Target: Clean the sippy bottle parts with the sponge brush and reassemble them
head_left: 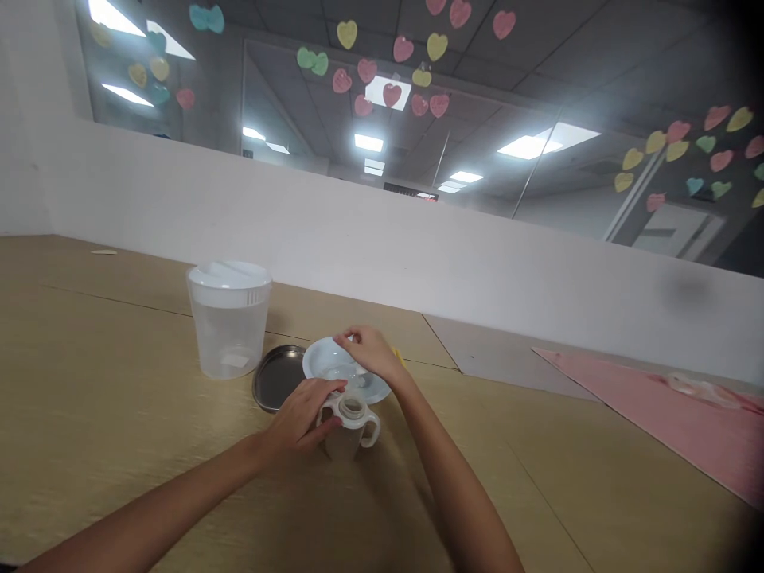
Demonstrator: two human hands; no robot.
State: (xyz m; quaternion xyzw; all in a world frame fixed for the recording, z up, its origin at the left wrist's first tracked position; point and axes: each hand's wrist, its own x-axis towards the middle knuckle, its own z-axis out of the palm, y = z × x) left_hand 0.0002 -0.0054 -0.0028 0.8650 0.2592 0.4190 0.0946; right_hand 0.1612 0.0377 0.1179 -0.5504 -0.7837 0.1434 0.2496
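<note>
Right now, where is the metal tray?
In the head view, the metal tray lies left of centre, between the lidded bucket and the white bowl.

The head camera looks forward and down, near the left hand [298,415] and right hand [373,352]. It faces a white wall [334,231] beyond the tabletop [149,430].

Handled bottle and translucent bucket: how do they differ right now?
The handled bottle is open at the top, while the translucent bucket wears a white lid.
The bottle is smaller; the bucket is wider and taller.
The left hand grips the bottle, whereas neither hand touches the bucket.
Both stand upright on the tabletop.
</note>
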